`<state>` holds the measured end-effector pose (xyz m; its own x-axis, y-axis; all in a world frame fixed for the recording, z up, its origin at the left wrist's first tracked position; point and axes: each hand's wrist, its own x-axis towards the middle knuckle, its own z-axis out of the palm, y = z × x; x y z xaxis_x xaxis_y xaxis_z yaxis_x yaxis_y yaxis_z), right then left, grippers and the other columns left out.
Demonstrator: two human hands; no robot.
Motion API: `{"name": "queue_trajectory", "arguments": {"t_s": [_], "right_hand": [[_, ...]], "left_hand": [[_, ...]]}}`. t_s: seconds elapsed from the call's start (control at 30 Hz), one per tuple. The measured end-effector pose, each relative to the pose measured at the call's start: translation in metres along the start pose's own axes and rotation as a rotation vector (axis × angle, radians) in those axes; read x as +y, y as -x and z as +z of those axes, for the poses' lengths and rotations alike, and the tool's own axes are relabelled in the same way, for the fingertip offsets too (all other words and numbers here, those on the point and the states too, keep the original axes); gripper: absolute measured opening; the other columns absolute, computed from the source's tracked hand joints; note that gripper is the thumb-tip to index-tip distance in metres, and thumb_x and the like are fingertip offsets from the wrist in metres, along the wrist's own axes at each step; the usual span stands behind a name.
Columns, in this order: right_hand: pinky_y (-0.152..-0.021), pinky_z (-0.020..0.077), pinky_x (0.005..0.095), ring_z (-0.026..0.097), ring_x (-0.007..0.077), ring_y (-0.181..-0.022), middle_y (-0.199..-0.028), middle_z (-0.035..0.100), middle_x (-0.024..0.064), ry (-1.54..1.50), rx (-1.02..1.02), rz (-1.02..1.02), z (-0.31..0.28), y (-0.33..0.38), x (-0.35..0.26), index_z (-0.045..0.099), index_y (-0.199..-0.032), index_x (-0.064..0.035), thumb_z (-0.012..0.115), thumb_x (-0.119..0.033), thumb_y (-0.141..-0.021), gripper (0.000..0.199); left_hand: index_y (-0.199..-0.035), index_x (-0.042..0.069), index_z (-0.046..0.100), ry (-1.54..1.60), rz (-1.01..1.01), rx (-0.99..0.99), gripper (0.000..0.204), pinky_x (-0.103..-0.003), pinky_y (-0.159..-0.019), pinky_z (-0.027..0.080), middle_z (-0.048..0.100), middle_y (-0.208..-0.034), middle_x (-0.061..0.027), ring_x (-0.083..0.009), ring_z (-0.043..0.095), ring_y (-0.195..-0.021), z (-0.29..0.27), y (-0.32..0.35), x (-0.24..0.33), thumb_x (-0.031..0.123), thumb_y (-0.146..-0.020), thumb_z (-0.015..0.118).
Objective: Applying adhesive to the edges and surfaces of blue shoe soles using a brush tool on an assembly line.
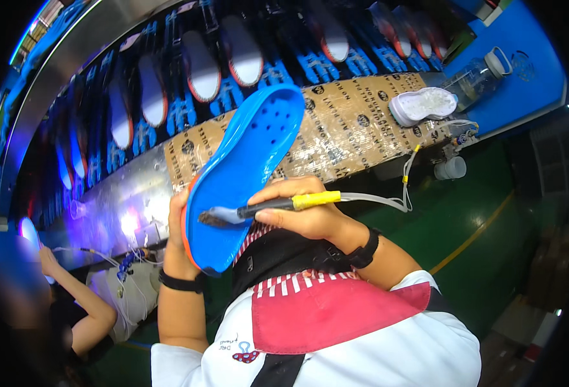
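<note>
Blue shoe sole [246, 174] with an orange rim, held up tilted in front of the chest, its perforated inner face toward the camera. Left hand [176, 235] grips the sole from behind at its lower, heel end, fingers wrapped round the edge; black band on that wrist. Right hand [300, 209] is closed on a brush [259, 208] with a dark handle and a yellow collar; the bristle tip touches the sole's lower inner face. Clear tube [388, 200] runs from the brush handle up toward the table [349, 122], which is covered in taped brown cardboard. White sole [423, 103] lies on the table, near a clear bottle [475, 77]. Beyond the table, a row of white soles [200, 64] sits on blue carriers. Another person's arm [81, 300] shows at lower left.
</note>
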<state>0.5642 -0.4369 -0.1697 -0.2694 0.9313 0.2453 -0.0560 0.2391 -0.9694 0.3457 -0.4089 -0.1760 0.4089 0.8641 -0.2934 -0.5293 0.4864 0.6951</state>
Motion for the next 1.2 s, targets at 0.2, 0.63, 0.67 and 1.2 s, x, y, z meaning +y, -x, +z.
{"name": "queue_trajectory", "arguments": {"t_s": [0.2, 0.63, 0.67, 1.2], "right_hand": [[-0.064, 0.0495, 0.0240, 0.063, 0.0107, -0.072, -0.082, 0.068, 0.0100, 0.001, 0.413, 0.093, -0.017, -0.004, 0.018, 0.069, -0.095, 0.0002, 0.070, -0.012, -0.080, 0.020], [-0.069, 0.0503, 0.0261, 0.065, 0.0144, -0.079, -0.090, 0.069, 0.0120, 0.042, 0.321, -0.009, -0.027, 0.007, 0.004, 0.068, -0.100, 0.0005, 0.070, -0.010, -0.080, 0.023], [-0.069, 0.0503, 0.0261, 0.065, 0.0144, -0.079, -0.090, 0.069, 0.0120, 0.041, 0.321, -0.022, -0.030, 0.009, 0.003, 0.068, -0.100, 0.0005, 0.070, -0.010, -0.080, 0.023], [-0.071, 0.0505, 0.0242, 0.065, 0.0121, -0.076, -0.084, 0.070, 0.0098, 0.013, 0.446, 0.077, -0.060, 0.043, 0.001, 0.068, -0.099, 0.0021, 0.068, -0.013, -0.082, 0.023]], "left_hand": [[-0.135, 0.004, 0.041, 0.044, -0.141, 0.053, 0.066, -0.059, -0.079, 0.052, 0.055, -0.122, -0.0226, -0.0399, 0.062, -0.098, -0.010, 0.003, -0.016, 0.051, -0.088, 0.037], [-0.144, 0.009, 0.026, 0.653, -0.128, -0.145, 0.090, -0.040, -0.069, 0.054, 0.041, -0.129, -0.0356, -0.0360, 0.063, -0.087, -0.029, 0.007, -0.048, 0.068, -0.081, 0.048], [-0.143, 0.009, 0.027, 0.651, -0.141, -0.148, 0.090, -0.038, -0.066, 0.053, 0.043, -0.127, -0.0347, -0.0350, 0.063, -0.086, -0.031, 0.006, -0.050, 0.069, -0.080, 0.048], [-0.144, 0.000, 0.017, 0.193, 0.321, -0.855, 0.087, -0.049, -0.091, 0.050, 0.018, -0.142, -0.0386, -0.0512, 0.036, -0.126, 0.134, -0.114, 0.170, 0.057, -0.088, 0.050]]}}
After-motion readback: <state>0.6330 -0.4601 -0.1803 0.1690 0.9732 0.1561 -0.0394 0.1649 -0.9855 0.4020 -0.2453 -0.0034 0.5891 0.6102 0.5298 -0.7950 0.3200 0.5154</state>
